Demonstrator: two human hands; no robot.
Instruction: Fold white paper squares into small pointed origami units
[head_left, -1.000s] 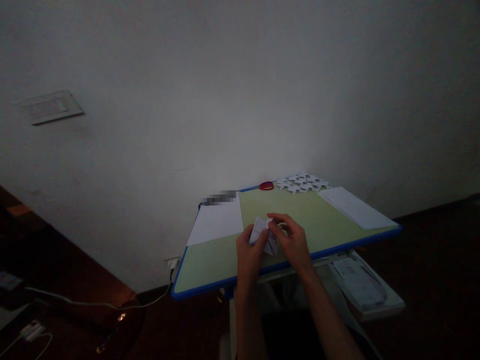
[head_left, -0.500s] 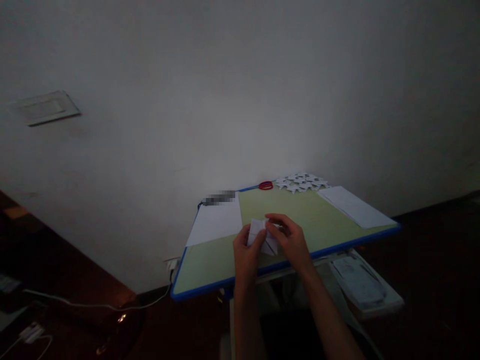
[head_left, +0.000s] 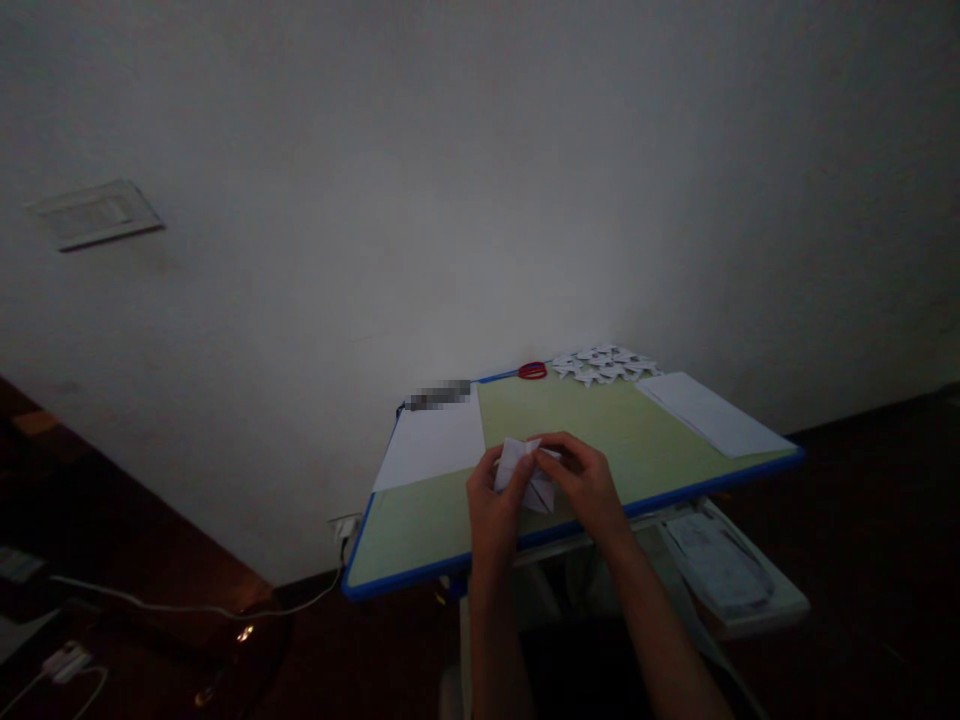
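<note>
Over the near part of the green counter (head_left: 416, 545), I see the folded white paper (head_left: 538, 494) between the left hand (head_left: 493, 507) and the right hand (head_left: 589, 487). The left fingers grip its left side, thumb lying across its face. The right fingers are bent and nearly together at its upper right edge, pinching or merely touching it; from here I cannot tell which. Red-handled scissors (head_left: 532, 371) lie at the far edge.
</note>
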